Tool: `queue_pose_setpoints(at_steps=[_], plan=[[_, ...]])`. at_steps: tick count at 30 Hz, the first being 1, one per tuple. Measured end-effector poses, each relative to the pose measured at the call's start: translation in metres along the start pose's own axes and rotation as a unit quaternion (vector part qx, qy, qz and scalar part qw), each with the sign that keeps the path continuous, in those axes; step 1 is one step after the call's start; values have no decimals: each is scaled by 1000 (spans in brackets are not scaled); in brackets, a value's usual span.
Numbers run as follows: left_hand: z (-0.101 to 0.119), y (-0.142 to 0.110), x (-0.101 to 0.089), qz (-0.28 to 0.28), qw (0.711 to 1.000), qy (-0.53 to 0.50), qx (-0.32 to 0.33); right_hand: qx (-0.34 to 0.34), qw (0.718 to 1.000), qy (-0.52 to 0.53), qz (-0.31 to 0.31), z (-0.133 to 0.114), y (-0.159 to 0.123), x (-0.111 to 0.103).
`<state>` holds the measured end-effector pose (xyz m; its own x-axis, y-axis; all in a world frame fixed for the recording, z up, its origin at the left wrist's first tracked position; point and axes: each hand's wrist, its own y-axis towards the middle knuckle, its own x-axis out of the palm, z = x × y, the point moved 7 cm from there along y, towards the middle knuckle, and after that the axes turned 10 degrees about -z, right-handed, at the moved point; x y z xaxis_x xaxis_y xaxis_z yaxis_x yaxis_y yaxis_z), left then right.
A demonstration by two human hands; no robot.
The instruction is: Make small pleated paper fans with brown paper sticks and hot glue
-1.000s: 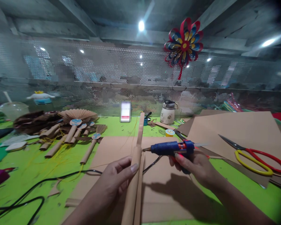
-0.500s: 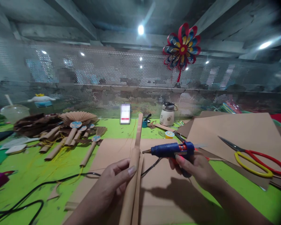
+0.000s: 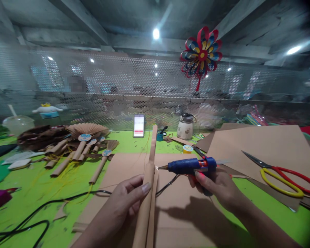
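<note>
My left hand (image 3: 126, 194) is closed around a rolled brown paper tube (image 3: 143, 210), thumb on its near face. A narrow brown paper strip (image 3: 153, 146) sticks up past the tube's upper end, and a folded length of strip runs down the tube's right side. In my right hand (image 3: 217, 186) is a blue hot glue gun (image 3: 191, 166) held sideways. Its nozzle points left at the top of the strip beside the tube, where a small shiny spot of glue shows. A clear glue stick pokes from the gun's back.
Large brown paper sheets (image 3: 186, 217) lie under my hands. Scissors (image 3: 281, 182) with red and yellow handles rest at the right. Several paper-tube fans (image 3: 86, 131) are piled at the left, near a black cord (image 3: 67, 198). A white bottle (image 3: 185, 127) stands at the back.
The glue gun's nozzle has drawn slightly right, away from the strip, and the shiny spot now shows more clearly. My left hand keeps its hold on the tube.
</note>
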<state>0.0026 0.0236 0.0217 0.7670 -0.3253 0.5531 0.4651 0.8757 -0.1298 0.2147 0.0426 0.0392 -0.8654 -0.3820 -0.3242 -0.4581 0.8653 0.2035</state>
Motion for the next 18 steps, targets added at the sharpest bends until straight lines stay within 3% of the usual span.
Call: queue_pose_setpoints(at_steps=[18], plan=[[-1, 0, 1, -14, 1000, 5, 0, 13, 1000, 3, 9, 2, -2, 1]])
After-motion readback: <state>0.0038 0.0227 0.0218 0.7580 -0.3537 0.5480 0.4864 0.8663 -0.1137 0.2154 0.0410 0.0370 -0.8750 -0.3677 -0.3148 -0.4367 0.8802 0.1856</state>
